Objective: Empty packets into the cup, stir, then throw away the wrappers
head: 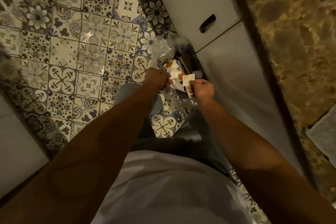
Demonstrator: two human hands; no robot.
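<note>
The right hand [201, 90] pinches a pale wrapper [188, 80] that sticks out past its fingertips, over the bag-lined bin [180, 63] by the cabinet [196, 5]. Just left, the left hand [157, 79] is curled, seemingly around more wrappers [172, 76], though blur hides the grip.

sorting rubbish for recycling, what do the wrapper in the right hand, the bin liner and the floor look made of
Wrapper: seems matte paper, pale and flat with a crisp edge, pinched by the right hand; a lining can't be ruled out.
Bin liner: thin clear plastic, crinkled with glints.
Floor: glazed ceramic tile, by the patterned squares, grout lines and light reflections.
</note>
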